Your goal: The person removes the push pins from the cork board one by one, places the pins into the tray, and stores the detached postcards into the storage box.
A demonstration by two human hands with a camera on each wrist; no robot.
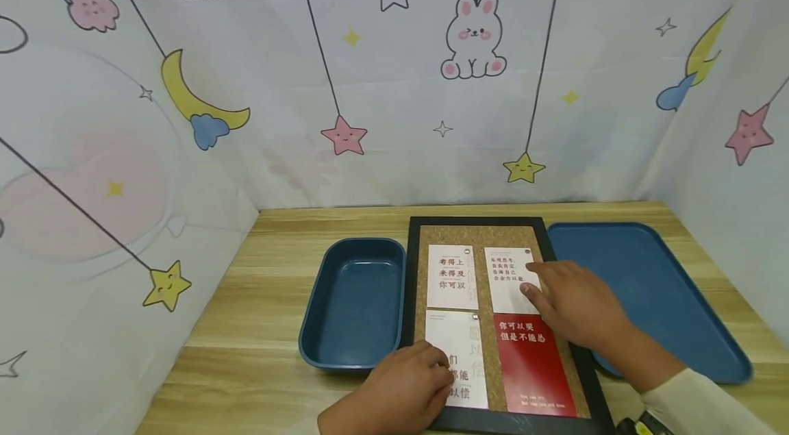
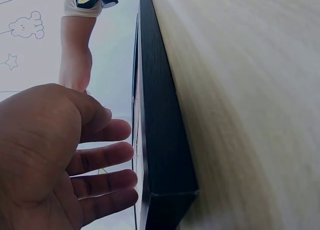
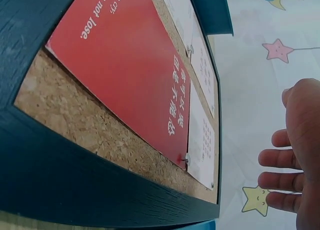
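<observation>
A cork board [image 1: 483,325] in a black frame [image 1: 407,284] lies on the table, with several cards pinned to it. Over the lower-left white card [image 1: 453,339] is my left hand [image 1: 401,383], its fingers loosely bent and holding nothing; it covers part of the print. My right hand [image 1: 576,301] hovers over the upper-right white card [image 1: 505,291], index fingertip and thumb near its right edge, with nothing between them. Below that card sits a red card [image 1: 533,370] with white print. Small clear push pins show in the right wrist view, one push pin [image 3: 187,160] at the red card's top.
To the board's left stands a deep blue bin [image 1: 354,312]. A flat blue tray [image 1: 635,284] lies on the right, partly behind my right arm. Wood-grain table [image 1: 246,353] surrounds them, and a white printed curtain [image 1: 394,79] hangs at the back and sides.
</observation>
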